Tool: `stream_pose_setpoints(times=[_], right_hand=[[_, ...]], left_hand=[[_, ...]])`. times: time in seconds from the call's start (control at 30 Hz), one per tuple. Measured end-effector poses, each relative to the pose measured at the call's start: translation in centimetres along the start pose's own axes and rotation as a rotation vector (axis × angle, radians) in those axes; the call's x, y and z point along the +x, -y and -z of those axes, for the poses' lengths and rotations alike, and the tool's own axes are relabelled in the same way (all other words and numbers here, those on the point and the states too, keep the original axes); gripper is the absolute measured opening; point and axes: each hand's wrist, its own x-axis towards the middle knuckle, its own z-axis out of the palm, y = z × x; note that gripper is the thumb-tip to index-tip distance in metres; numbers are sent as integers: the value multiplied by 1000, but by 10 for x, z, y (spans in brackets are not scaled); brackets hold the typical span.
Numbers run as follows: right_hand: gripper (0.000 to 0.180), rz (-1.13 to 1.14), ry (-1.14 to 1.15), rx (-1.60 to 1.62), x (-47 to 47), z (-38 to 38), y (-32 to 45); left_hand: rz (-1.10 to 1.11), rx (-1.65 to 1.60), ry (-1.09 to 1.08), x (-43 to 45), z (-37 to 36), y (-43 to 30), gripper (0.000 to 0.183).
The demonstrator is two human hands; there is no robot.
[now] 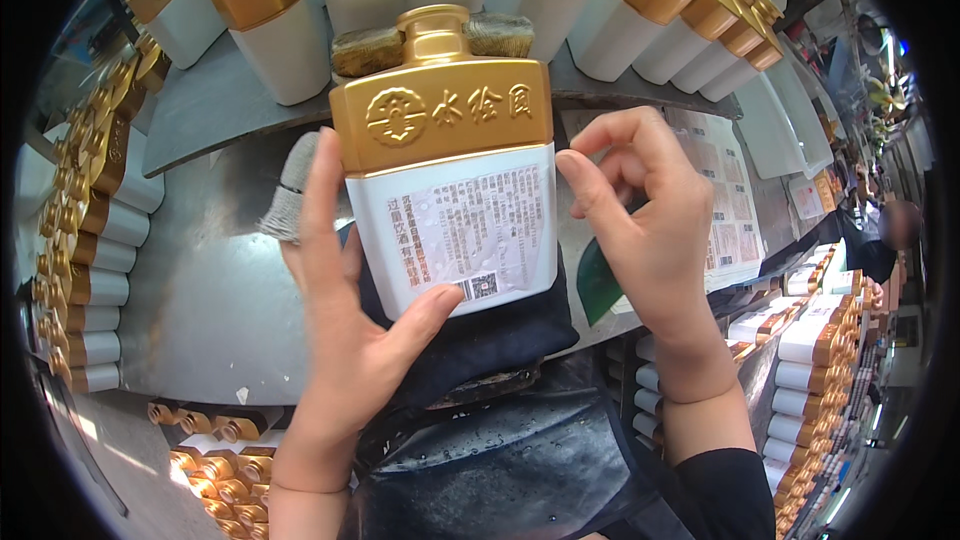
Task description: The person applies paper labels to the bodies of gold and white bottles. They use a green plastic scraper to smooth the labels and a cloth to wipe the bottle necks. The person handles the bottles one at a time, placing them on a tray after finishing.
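A flat white bottle (480, 172) with a gold shoulder and neck, embossed with characters and a round emblem, leans before me. Its neck rests in a notched wooden support (367, 52), its base over a dark cloth (480, 352). A translucent label (472, 232) bearing print and a code covers its white face, with small bubbles or droplets showing. My left hand (352, 322) grips the bottle's lower left, thumb over the label's bottom edge; one finger wears a grey cloth sleeve (296, 187). My right hand (652, 217) curls beside the bottle's right edge. A green flexible scraper (598, 285) shows beneath it; whether it is held is unclear.
Gold-and-white bottles line a raised grey shelf (225, 105) ahead and the left side of the metal table (202, 277). Printed label sheets (727, 202) lie right, near a clear plastic bin (780, 120). More bottles (799, 390) stand at right. A person (892, 232) is farther off.
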Motion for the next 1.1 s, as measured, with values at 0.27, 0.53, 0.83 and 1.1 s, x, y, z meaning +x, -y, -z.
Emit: stream_pose_setpoints(times=[0.27,0.53,0.83,1.1], right_hand=[[69,-16,188,-1,5,-6,3],[66,-145,271,260,2,-4,-5],[78,8,247,49,-10,-6,-7],[65,-47,249,113,9,-3,-3]], left_hand=[[-183,370,-122,29,-7,-3,60],[-120,-9,-87,20,-4,8,71],[-5,-105,26,12,0,-3,91],[-19,-56,-96,23,-8,-5,70]])
